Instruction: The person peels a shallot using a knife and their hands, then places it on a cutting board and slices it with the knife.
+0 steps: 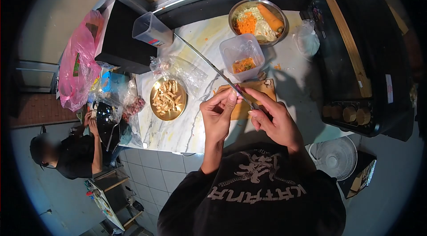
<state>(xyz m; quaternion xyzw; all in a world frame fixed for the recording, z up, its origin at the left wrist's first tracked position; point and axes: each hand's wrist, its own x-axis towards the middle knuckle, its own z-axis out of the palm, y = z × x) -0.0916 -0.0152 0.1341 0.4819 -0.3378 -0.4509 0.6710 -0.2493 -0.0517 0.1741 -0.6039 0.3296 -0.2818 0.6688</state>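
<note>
My right hand is closed around the handle of a long knife, whose blade points up and to the left across the counter. In the fingertips of my left hand is a small purple-pink shallot, mostly covered by the fingers and touching or very near the blade. Below both hands lies a wooden cutting board with small scraps at its upper edge. A clear plastic tub with chopped orange and green bits stands just beyond the board.
A steel bowl holds shredded carrot, a whole carrot and pale shreds. Garlic cloves fill a gold-coloured bowl beside a plastic bag. A black oven stands right, a fan below it. Another person works at left.
</note>
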